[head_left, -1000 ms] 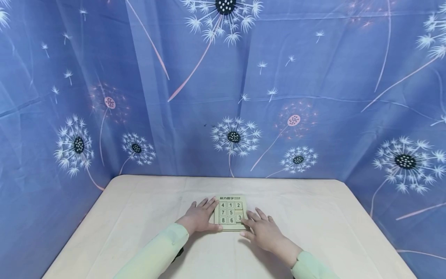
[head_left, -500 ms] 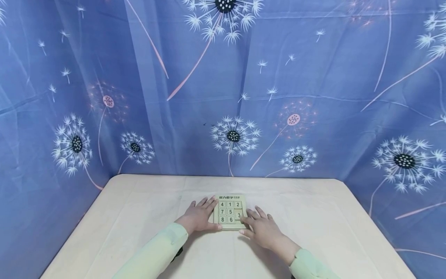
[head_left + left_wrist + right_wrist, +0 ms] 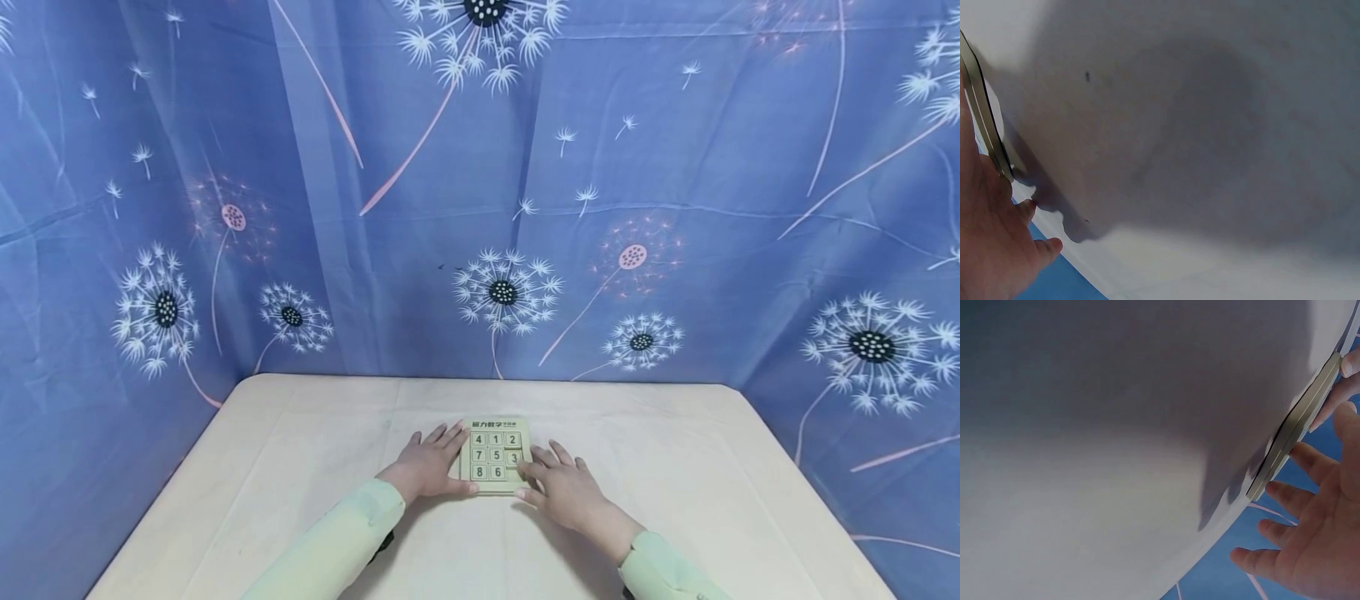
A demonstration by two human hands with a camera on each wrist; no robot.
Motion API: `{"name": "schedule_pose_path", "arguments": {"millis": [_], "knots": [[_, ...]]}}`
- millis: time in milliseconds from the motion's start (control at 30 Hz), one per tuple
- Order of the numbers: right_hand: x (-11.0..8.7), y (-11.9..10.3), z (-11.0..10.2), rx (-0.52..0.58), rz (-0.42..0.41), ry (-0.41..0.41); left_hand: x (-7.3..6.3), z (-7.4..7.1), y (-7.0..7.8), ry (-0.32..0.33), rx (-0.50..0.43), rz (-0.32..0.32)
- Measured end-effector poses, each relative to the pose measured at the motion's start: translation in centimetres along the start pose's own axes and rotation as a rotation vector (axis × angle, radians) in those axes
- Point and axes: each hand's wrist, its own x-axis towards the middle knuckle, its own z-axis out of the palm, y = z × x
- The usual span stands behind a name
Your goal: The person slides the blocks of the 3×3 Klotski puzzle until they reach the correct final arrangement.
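Note:
In the head view a pale wooden number slide puzzle (image 3: 496, 490) lies flat on the table, its tiles reading 4 1 2, then 7 5 3, then 8 6. The tile numbered 3 (image 3: 513, 457) sits in the right column, with a vacant slot below it. My left hand (image 3: 429, 467) rests along the puzzle's left side, fingers extended at the upper left edge and thumb at the lower left corner. My right hand (image 3: 566, 492) is at the right side, its index fingertip touching the 3 tile. Both wrist views catch the puzzle's thin edge (image 3: 1297, 425) beside the fingers.
A cream-coloured cloth covers the table (image 3: 315, 433). Blue curtains (image 3: 420, 292) with a dandelion print stand behind it and on both sides. Pale green sleeves (image 3: 337, 542) cover both forearms.
The 3 tile has slid away from me, from near the bottom row up to the middle row, with my right index finger following. My left hand stays in place.

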Motion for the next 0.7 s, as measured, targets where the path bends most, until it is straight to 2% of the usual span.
{"name": "schedule_pose_path", "arguments": {"millis": [267, 500, 700], "knots": [[0.31, 0.22, 0.2, 0.003, -0.007, 0.013, 0.01, 0.0, -0.05, 0.005, -0.007, 0.008], [0.53, 0.1, 0.15, -0.004, -0.006, 0.008, -0.11, -0.25, -0.03, 0.003, -0.005, -0.001], [0.34, 0.05, -0.04, 0.007, -0.007, -0.008, -0.07, -0.11, -0.22, 0.009, -0.001, 0.015]]}}
